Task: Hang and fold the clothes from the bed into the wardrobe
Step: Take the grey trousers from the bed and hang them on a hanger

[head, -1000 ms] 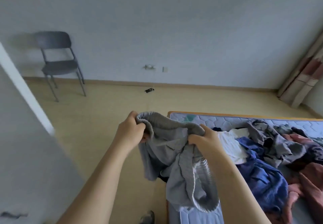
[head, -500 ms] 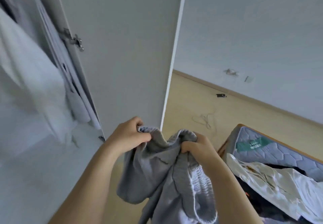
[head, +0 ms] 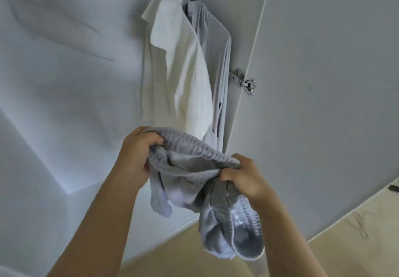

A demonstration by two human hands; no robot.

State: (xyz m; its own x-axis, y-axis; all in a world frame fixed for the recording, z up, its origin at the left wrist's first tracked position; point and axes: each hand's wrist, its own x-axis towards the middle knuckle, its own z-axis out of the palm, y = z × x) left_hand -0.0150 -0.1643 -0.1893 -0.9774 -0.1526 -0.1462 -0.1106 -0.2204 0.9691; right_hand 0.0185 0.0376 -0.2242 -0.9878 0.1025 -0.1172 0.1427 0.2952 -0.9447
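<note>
A grey knitted garment (head: 194, 181) hangs bunched between both hands in front of the open wardrobe (head: 64, 82). My left hand (head: 138, 153) grips its ribbed edge on the left, fingers curled round the cloth. My right hand (head: 244, 177) clutches the same edge on the right, and the rest of the garment droops below it. Inside the wardrobe a white shirt (head: 181, 71) and a pale lilac shirt (head: 218, 60) hang on hangers just above my hands.
The open wardrobe door (head: 323, 82) stands to the right, with a metal hinge (head: 244, 81) at its inner edge. Wooden floor (head: 345, 240) shows at the lower right, with a thin wire lying on it. A white shelf or inner panel (head: 32, 168) sits at the lower left.
The view has swung left from the bed and floor to the wardrobe interior. Both hands kept hold of the grey garment and now hold it below the hanging shirts.
</note>
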